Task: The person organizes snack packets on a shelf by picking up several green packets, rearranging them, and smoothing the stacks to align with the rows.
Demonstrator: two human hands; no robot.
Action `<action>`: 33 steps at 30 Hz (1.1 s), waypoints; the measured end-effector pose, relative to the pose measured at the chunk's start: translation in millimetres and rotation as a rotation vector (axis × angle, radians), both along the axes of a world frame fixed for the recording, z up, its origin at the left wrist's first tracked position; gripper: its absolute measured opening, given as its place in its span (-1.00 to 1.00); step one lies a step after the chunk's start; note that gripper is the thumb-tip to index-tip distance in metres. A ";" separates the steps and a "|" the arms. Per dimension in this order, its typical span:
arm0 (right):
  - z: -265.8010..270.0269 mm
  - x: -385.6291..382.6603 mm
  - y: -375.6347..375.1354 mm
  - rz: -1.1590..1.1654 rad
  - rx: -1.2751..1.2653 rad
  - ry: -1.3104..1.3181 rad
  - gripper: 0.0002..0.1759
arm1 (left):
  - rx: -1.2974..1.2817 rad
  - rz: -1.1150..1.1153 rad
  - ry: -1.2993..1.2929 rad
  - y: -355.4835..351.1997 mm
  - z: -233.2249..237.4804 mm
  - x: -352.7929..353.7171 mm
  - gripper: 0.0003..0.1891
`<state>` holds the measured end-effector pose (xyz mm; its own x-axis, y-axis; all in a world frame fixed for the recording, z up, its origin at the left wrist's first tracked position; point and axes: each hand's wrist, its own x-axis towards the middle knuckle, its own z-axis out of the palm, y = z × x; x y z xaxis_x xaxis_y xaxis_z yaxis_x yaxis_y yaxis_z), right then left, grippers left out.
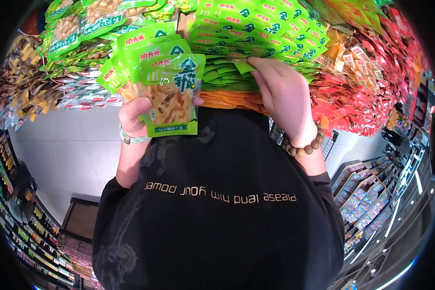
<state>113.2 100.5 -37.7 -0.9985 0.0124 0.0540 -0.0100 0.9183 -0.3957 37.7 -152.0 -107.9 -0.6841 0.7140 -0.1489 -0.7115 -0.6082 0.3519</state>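
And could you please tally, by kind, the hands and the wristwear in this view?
Hands: 2 (left hand, holding green packets; right hand)
Pale wrist straps: 1 (pale wrist strap, left)
Beaded bracelets: 1 (beaded bracelet, right)
Total: 4

Packet fan in left grip; packet rows behind; peanut packets left of rows, snack heap right.

The black top bears pale lettering, "please lend him your power", and faded grey prints; a pale wristband circles the left wrist, a brown round-beaded bracelet the right.
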 end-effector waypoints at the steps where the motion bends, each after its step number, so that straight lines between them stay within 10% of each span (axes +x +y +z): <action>1: -3.6 -0.7 -1.7 -0.002 0.009 0.031 -0.82 | -0.073 0.000 0.012 0.5 1.9 0.3 -0.10; 33: -19.7 -6.9 -22.3 -0.023 0.174 -0.084 -0.75 | -0.141 -0.131 0.097 -7.3 7.4 -11.2 -0.10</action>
